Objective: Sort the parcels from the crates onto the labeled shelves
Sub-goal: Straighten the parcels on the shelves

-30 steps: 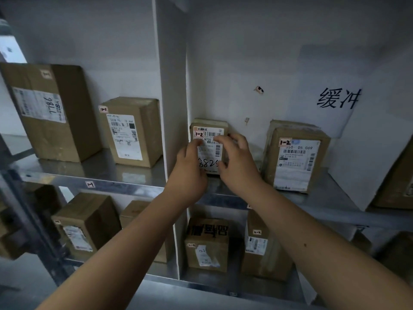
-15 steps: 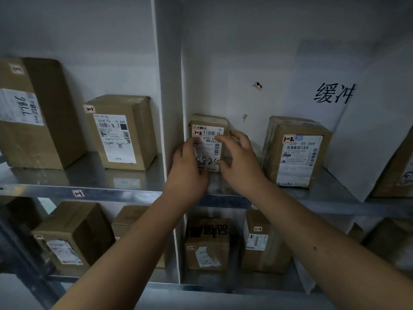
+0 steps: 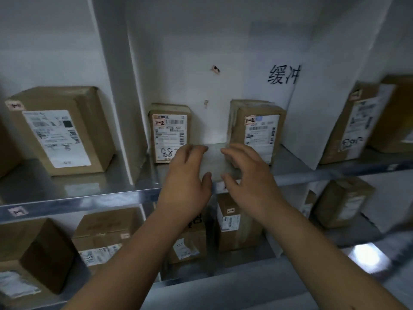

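Nearest, two bare forearms reach up across the lower shelf level toward the metal shelf. The left hand and right hand hover at its front edge, fingers loosely curved and spread, holding nothing. An open gap lies between the thumbs, and bare shelf surface shows beyond it.

Behind the left fingertips stands the small parcel, upright, tagged 1-2, close beside the white divider; the fingers overlap its lower label, contact uncertain. Behind the right hand stands a second parcel, also tagged 1-2. A clear bay of shelf separates the two parcels. Farther left, past the divider, sits a larger box.
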The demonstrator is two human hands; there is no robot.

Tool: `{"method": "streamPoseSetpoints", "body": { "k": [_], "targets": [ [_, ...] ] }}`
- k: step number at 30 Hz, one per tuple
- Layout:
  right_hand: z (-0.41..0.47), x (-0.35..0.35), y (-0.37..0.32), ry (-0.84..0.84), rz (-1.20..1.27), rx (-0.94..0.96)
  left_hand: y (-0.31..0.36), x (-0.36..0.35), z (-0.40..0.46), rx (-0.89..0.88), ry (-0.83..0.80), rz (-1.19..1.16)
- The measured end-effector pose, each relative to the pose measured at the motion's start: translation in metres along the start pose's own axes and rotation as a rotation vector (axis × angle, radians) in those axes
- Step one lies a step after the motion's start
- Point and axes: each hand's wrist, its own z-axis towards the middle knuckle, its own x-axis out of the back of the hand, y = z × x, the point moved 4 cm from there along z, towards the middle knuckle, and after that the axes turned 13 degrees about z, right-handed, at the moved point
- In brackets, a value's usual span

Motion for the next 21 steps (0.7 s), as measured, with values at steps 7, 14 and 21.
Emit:
{"method": "streamPoseSetpoints", "body": {
  "k": [7,14,21],
  "targets": [
    [-0.007,0.058,0.037,0.181,-0.026,0.003,0.040,-0.018,0.017,-0.084,-0.014,-0.001],
    [0.025,0.084,0.078,0.163,0.019,0.016,0.066,-0.040,0.042,-0.017,0.048,-0.091],
    [0.051,0.084,0.097,-0.015,0.133,0.093,0.078,-0.057,0.057,0.095,0.119,0.014]
  ]
}}
